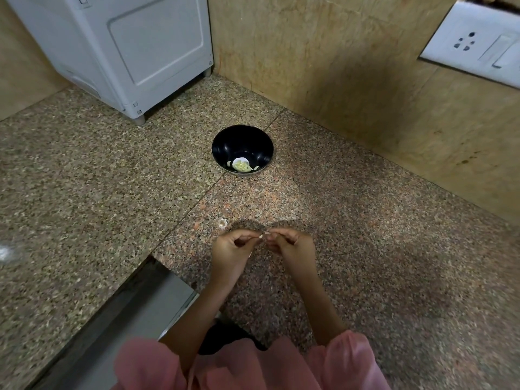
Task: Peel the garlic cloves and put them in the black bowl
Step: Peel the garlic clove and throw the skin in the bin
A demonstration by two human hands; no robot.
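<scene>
Between two hands [229,253] [292,249], one garlic clove [262,236].

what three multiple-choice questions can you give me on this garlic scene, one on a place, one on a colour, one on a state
1. Where does the black bowl stand?
A. on the granite counter
B. in a sink
C. on a shelf

2. What colour are the sleeves?
A. blue
B. pink
C. green

3. What are the left grip and right grip doing?
A. lying flat
B. lifting the bowl
C. pinching a small pale garlic clove between them

Answers:
1 A, the bowl rests on the speckled stone.
2 B, pink cloth covers both upper arms.
3 C, the fingertips of both grips meet on the clove.
</scene>
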